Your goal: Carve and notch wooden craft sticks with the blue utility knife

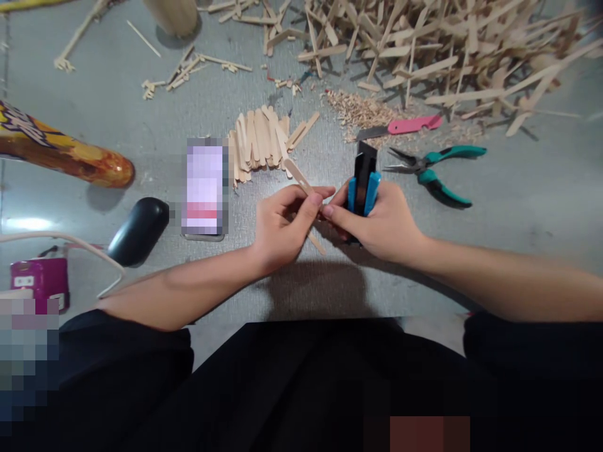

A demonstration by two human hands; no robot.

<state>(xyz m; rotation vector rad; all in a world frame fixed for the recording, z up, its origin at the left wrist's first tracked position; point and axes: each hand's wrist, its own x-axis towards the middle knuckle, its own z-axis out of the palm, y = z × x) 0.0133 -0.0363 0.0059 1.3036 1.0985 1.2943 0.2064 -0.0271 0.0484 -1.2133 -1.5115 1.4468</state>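
Note:
My left hand [289, 220] pinches a wooden craft stick [298, 174] between thumb and fingers; a small slot shows near its upper end. The stick slants down to the right, and its lower end comes out below my thumb. In my right hand [377, 220] is a black and blue utility knife [363, 182], its dark blade end pointing away from me. My right thumb and fingertips meet the stick beside my left thumb. Just beyond my hands lies a bundle of craft sticks [261, 139], side by side.
A pink-handled knife [414, 124] lies by wood shavings [360, 110], with green-handled pliers [428, 166] nearer. A large heap of craft sticks [424, 56] fills the back right. To the left are a phone [205, 188], a dark mouse [140, 231], a snack tube [66, 154] and a purple box [40, 282].

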